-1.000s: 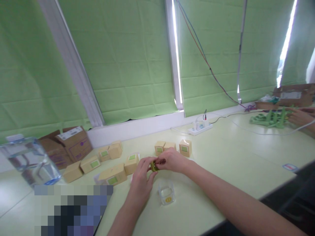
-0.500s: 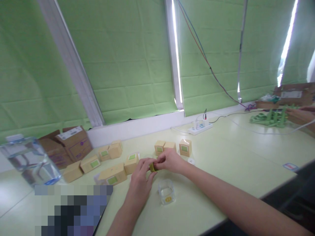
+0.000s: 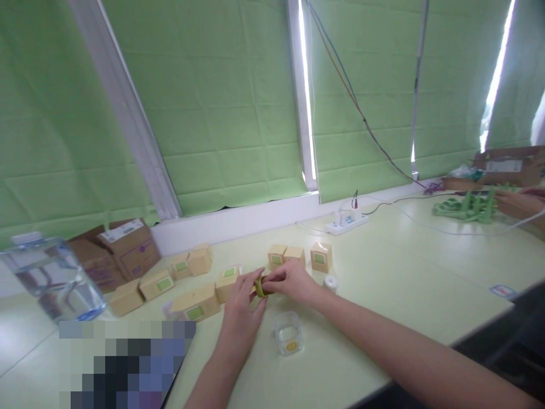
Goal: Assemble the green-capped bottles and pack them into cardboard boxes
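Note:
Both my hands meet over the pale green table (image 3: pixel 404 272) and pinch a small yellow-green ring-shaped roll (image 3: pixel 259 287). My left hand (image 3: pixel 242 312) holds it from the left with fingers curled. My right hand (image 3: pixel 292 282) grips it from the right with fingertips closed. Just in front of the hands sits a small clear square box (image 3: pixel 288 333) with a yellow dot inside. A small white round cap (image 3: pixel 330 281) lies right of my right hand.
Several tan cardboard boxes (image 3: pixel 198 304) with green labels lie left and behind the hands. Brown cartons (image 3: pixel 114 250) and a clear water container (image 3: pixel 51 278) stand at far left. A white power strip (image 3: pixel 346 221) sits by the window. Another person's hand (image 3: pixel 522 201) touches green parts at far right.
The roll has turned a little between my fingers and my hands have shifted slightly. The white cap beside my right hand has come into view.

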The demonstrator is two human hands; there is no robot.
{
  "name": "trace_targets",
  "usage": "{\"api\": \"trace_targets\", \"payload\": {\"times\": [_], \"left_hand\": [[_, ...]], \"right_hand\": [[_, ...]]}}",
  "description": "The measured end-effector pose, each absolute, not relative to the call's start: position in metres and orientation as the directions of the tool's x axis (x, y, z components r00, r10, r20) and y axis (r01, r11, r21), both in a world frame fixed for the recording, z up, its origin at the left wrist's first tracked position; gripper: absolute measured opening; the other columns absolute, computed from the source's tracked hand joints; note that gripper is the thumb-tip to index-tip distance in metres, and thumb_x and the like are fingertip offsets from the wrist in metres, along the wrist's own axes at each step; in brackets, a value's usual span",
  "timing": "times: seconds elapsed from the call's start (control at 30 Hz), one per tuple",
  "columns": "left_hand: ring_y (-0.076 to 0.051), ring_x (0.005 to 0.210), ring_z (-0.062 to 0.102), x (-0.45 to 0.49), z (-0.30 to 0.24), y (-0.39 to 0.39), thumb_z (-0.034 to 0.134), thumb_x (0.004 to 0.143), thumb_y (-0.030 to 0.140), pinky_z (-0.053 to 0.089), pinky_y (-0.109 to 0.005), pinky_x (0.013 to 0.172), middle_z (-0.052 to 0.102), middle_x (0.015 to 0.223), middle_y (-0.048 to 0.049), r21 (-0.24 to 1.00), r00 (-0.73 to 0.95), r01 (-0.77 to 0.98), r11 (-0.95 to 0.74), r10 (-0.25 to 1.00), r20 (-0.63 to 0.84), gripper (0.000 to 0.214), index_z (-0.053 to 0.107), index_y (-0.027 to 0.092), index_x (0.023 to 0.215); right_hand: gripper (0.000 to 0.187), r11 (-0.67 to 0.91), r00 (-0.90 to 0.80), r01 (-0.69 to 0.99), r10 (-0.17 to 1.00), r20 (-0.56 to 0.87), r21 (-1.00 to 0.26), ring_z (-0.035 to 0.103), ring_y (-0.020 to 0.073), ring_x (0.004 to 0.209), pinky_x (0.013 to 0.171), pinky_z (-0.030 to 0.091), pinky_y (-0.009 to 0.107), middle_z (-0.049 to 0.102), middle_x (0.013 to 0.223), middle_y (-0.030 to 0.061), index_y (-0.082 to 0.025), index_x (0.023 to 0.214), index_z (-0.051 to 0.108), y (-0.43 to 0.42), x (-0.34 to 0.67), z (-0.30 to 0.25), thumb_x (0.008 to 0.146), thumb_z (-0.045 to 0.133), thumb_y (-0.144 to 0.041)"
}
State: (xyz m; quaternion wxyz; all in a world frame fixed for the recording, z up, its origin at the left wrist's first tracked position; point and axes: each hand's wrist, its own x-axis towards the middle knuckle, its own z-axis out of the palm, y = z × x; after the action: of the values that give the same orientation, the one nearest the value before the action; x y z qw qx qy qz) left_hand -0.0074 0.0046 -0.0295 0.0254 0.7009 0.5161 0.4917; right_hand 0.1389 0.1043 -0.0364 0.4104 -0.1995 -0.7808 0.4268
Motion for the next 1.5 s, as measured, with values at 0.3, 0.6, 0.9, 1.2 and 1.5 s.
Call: {"api": "trace_targets", "payload": {"times": [0.3,0.6,0.9,1.2,1.5], "left_hand": [[-0.021,0.104,0.064,-0.014,-0.034,0.01,0.064,0.074,0.012,0.059,-0.039,0.09,0.06,0.11,-0.0062,0.636,-0.104,0.68,-0.366,0.81,0.577,0.039,0.068,0.024,0.111],[-0.023,0.107,0.067,-0.018,-0.043,0.018,0.064,0.076,0.016,0.056,-0.043,0.094,0.064,0.121,-0.0086,0.713,-0.088,0.577,-0.399,0.837,0.54,0.044,0.062,0.023,0.119],[-0.022,0.098,0.069,-0.013,-0.034,0.011,0.064,0.074,0.013,0.058,-0.04,0.087,0.065,0.112,-0.0062,0.627,-0.055,0.65,-0.428,0.797,0.601,0.043,0.064,0.024,0.116],[-0.02,0.098,0.067,-0.01,-0.029,0.007,0.062,0.076,0.012,0.058,-0.038,0.086,0.065,0.109,-0.0046,0.534,-0.019,0.719,-0.444,0.756,0.654,0.04,0.066,0.025,0.113],[-0.019,0.094,0.066,-0.008,-0.025,0.004,0.062,0.078,0.013,0.056,-0.036,0.085,0.063,0.102,-0.0029,0.49,-0.004,0.751,-0.443,0.739,0.674,0.038,0.067,0.027,0.113]], "right_hand": [[0.019,0.707,-0.701,0.151,0.569,0.43,-0.691,0.049,0.0093,0.054,0.05,0.033,0.019,0.062,0.057,-0.0047,-0.016,0.086,0.08,0.103,0.15,-0.022,0.081,0.069,-0.03],[0.013,0.84,-0.694,0.225,0.493,0.524,-0.493,0.05,0.0085,0.053,0.052,0.032,0.019,0.07,0.062,-0.0026,-0.022,0.089,0.081,0.097,0.155,-0.009,0.084,0.069,-0.024],[0.014,0.872,-0.686,0.286,0.476,0.55,-0.397,0.052,0.0083,0.054,0.056,0.032,0.019,0.071,0.063,0.0002,-0.018,0.077,0.079,0.094,0.151,-0.007,0.084,0.067,-0.019],[0.017,0.796,-0.587,0.304,0.589,0.555,-0.524,0.043,0.0083,0.049,0.051,0.029,0.021,0.06,0.049,-0.0022,-0.016,0.062,0.075,0.091,0.145,-0.011,0.076,0.07,-0.023],[0.016,0.65,-0.51,0.188,0.705,0.492,-0.736,0.052,0.0093,0.05,0.047,0.034,0.018,0.063,0.052,-0.0013,-0.014,0.065,0.076,0.1,0.138,-0.03,0.074,0.067,-0.024]]}}
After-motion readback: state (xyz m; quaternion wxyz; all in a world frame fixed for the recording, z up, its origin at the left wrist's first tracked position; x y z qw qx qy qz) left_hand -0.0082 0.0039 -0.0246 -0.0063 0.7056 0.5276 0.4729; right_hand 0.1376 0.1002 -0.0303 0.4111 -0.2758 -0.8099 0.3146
